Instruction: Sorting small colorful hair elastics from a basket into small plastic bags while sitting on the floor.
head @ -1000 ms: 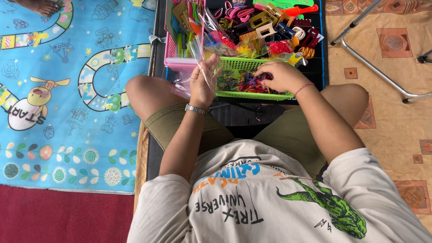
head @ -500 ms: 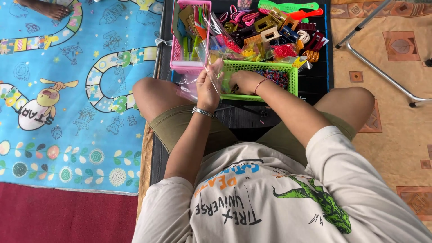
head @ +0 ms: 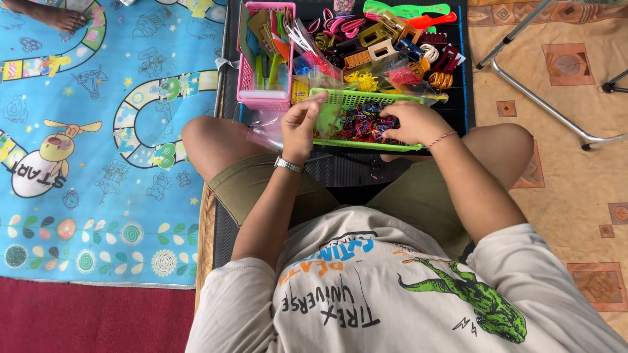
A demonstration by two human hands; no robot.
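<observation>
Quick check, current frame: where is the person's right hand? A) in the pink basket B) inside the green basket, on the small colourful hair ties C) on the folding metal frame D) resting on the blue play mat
B: the right hand lies inside the green basket, fingers down among the small colourful hair ties, while the left hand holds a clear plastic bag beside it.

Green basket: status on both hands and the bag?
Left hand pinching clear plastic bag at the green basket edge. Right hand down in the basket on colourful hair ties. Pink basket close alongside, nothing blocking.
</observation>
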